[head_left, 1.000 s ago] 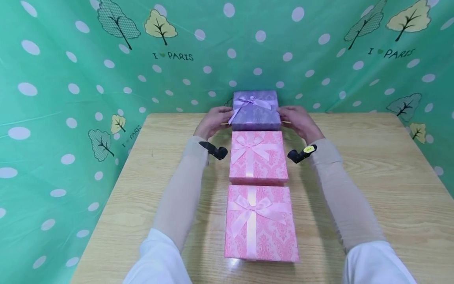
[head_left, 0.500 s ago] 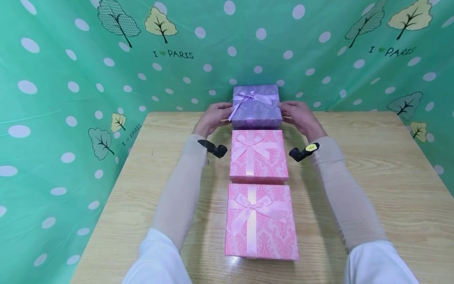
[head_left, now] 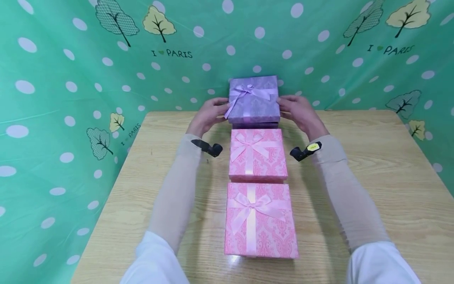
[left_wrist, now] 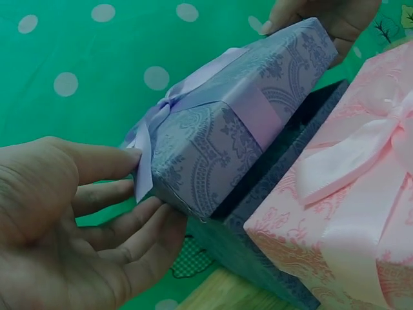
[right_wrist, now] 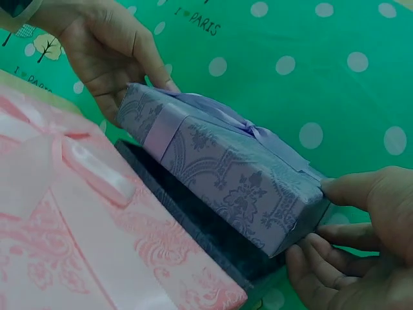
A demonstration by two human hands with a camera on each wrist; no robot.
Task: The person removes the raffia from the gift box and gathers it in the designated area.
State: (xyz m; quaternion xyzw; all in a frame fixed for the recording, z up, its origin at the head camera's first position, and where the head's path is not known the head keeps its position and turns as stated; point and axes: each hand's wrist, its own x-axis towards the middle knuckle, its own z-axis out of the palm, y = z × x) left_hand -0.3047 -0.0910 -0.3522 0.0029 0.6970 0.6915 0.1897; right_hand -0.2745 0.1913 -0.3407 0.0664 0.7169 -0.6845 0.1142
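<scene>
Purple lid (head_left: 253,99) now rising off dark base (head_left: 255,125) — left hand (head_left: 207,114), right hand (head_left: 299,112) gripping its sides, lifting higher than before.

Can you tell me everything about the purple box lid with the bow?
The purple lid is square and shallow, covered in paper printed with a lacy pattern. A shiny lilac ribbon crosses it and ties into a bow near one corner. It is lifted clear of its dark box base, tilted, at the far end of the wooden table. The left hand grips one side and the right hand the other. The middle pink box sits just in front.
</scene>
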